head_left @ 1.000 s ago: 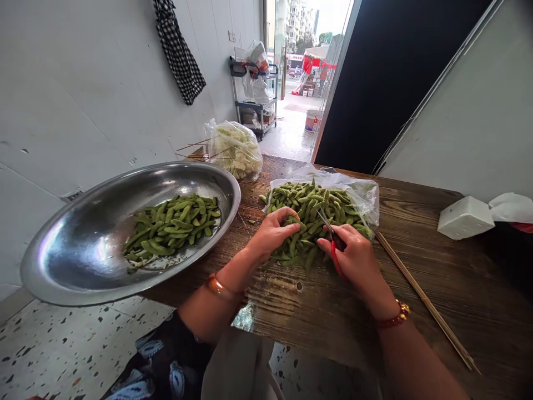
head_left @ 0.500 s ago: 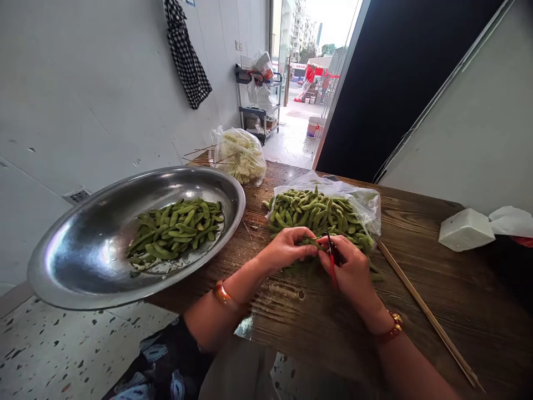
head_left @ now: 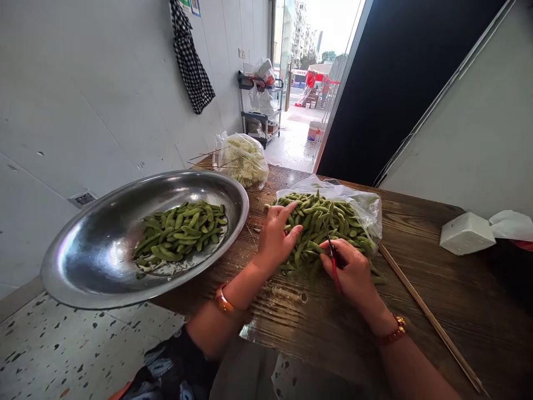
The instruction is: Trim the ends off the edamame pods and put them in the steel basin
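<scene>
My right hand [head_left: 350, 269] is closed around red-handled scissors [head_left: 334, 266], whose dark blades point up. A green edamame pod [head_left: 315, 247] sticks out at its fingertips, which also seem to pinch it. My left hand [head_left: 277, 233] hovers at the left side of the edamame heap [head_left: 318, 214], thumb and fingers spread, nothing in it. That heap lies on and in front of a clear plastic bag [head_left: 366, 203]. More edamame pods [head_left: 183, 230] rest in the large steel basin [head_left: 91, 278] on the left.
The wooden table [head_left: 416, 233] carries a bag of pale cut vegetables [head_left: 244, 158] at the far left corner. Thin wooden skewers [head_left: 433, 319] lie along the right. A white box [head_left: 466, 233] stands at the right edge. Beyond are a cart [head_left: 260, 114] and a doorway.
My left hand has let go of the pod at the scissors, moved left and up over the heap and opened. My right hand stays almost in place with the scissors.
</scene>
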Available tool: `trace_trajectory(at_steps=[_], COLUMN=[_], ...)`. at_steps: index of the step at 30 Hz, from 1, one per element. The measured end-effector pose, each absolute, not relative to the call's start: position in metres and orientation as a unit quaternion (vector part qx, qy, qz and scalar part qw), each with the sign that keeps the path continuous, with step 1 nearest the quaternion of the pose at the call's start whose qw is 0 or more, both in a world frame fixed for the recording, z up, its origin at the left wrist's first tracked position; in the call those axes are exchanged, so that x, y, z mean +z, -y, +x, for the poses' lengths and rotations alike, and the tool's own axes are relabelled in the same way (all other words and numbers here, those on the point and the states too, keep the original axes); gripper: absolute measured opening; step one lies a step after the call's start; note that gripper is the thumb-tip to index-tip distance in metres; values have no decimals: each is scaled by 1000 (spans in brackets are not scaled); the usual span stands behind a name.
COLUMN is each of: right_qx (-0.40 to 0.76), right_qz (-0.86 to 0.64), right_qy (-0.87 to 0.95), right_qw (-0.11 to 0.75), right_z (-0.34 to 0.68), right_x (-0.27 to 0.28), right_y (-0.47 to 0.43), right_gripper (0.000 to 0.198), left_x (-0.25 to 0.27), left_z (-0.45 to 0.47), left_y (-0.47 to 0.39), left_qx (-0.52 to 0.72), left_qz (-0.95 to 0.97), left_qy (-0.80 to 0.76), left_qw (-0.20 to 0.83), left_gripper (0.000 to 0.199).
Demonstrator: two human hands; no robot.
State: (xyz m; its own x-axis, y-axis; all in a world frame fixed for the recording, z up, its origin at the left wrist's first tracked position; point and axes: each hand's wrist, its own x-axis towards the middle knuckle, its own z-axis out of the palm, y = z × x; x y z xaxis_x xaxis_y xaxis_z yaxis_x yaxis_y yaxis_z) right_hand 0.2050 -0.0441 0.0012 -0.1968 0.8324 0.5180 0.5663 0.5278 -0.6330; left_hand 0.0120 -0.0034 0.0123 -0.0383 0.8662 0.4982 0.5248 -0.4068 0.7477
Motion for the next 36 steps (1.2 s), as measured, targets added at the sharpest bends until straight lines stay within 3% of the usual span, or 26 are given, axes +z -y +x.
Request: trace_trajectory(at_steps=[3, 7, 16, 24, 31, 36], right_qx=[156, 151, 142, 233, 188, 156], right_qz=[-454, -452, -468, -502, -468, -465], right_qy=[767, 774, 757, 690, 728, 742], right_qw=[426, 418, 434, 466, 464, 458], right_z=[204, 205, 206, 205, 205, 210], right_x=[1, -2, -2, 3, 6, 6], right_y=[45, 44, 43, 46, 46, 43], right_gripper=[11, 14, 18, 18, 14, 23], left_x=[15, 13, 12, 18, 21, 20], left_z=[17, 25, 29, 28, 28, 24], left_y=[10, 14, 17, 16, 20, 16], left_qx=[474, 403, 349, 366, 342, 386], left_qz=[724, 758, 745, 724, 667, 600], left_qy=[-462, -404, -385, -354, -361, -365], left_qw=[195, 315, 419, 466, 555, 598], left_gripper=[34, 19, 19, 18, 31, 38])
